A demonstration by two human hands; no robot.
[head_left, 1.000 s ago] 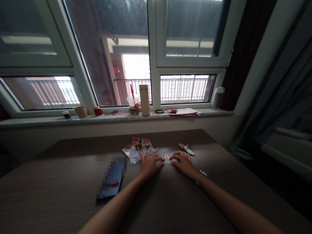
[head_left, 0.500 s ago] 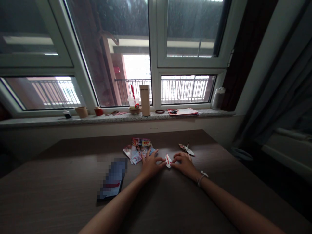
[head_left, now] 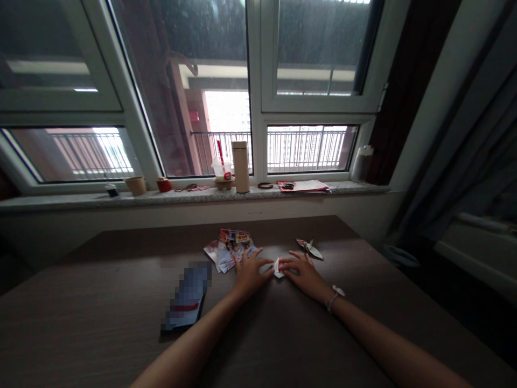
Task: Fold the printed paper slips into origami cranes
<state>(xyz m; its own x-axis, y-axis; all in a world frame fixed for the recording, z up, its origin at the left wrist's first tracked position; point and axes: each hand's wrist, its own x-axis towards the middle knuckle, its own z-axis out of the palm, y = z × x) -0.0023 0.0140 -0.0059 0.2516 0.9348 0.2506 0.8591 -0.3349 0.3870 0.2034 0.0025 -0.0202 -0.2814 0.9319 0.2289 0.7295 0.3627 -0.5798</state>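
Note:
A small piece of folded paper (head_left: 278, 268), white with red marks, lies on the dark table between my two hands. My left hand (head_left: 250, 274) holds its left edge with thumb and index finger, while the other fingers spread towards several printed paper sheets (head_left: 232, 249). From the other side, my right hand (head_left: 304, 271) presses on the paper's right part, its fingers reaching over it and hiding some of it. A folded paper crane (head_left: 309, 248) rests just beyond my right hand.
A phone (head_left: 188, 299), its screen blurred, lies left of my left forearm. Along the windowsill (head_left: 194, 198) stand a beige thermos (head_left: 241, 167), a paper cup (head_left: 136, 186), a plastic cup with a red straw (head_left: 221, 166), scissors (head_left: 286, 186), papers (head_left: 307, 186) and a grey bottle (head_left: 362, 163).
My right hand's fingers have straightened and moved slightly left over the folded paper, covering more of it. My left hand has barely shifted; the other things stay in place.

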